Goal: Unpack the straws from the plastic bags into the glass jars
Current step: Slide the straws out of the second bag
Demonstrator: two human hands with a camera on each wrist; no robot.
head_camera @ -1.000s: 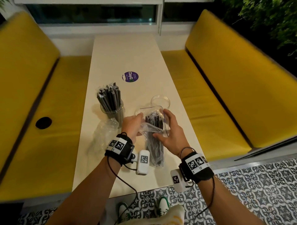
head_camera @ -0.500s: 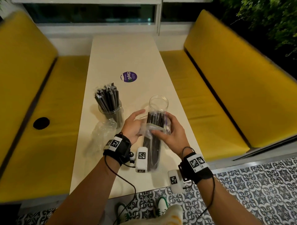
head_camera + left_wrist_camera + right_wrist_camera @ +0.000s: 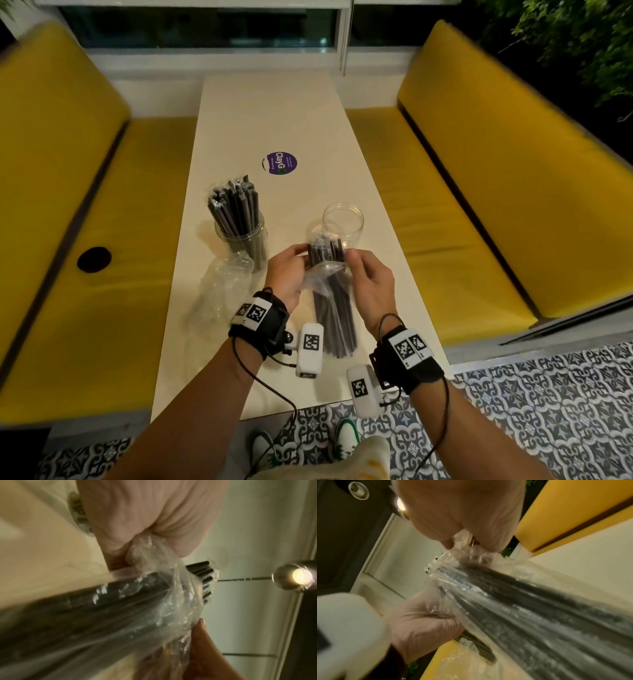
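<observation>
Our left hand (image 3: pixel 287 270) and right hand (image 3: pixel 370 284) each pinch the mouth of the plastic bag (image 3: pixel 322 279), held above the counter (image 3: pixel 260 113), its straws (image 3: pixel 334 318) running lengthwise away from us, bare tips aimed at the empty jar (image 3: pixel 343 222) just beyond.

The head camera looks from above, forward and down along the table (image 3: pixel 267 113), from its near edge toward the far edge. The left wrist camera sits very near the left hand (image 3: pixel 154 515) and looks up toward the ceiling. The right wrist camera sits very near the right hand (image 3: pixel 462 511) and faces leftward. All three views share the bag of straws (image 3: pixel 330 274).
</observation>
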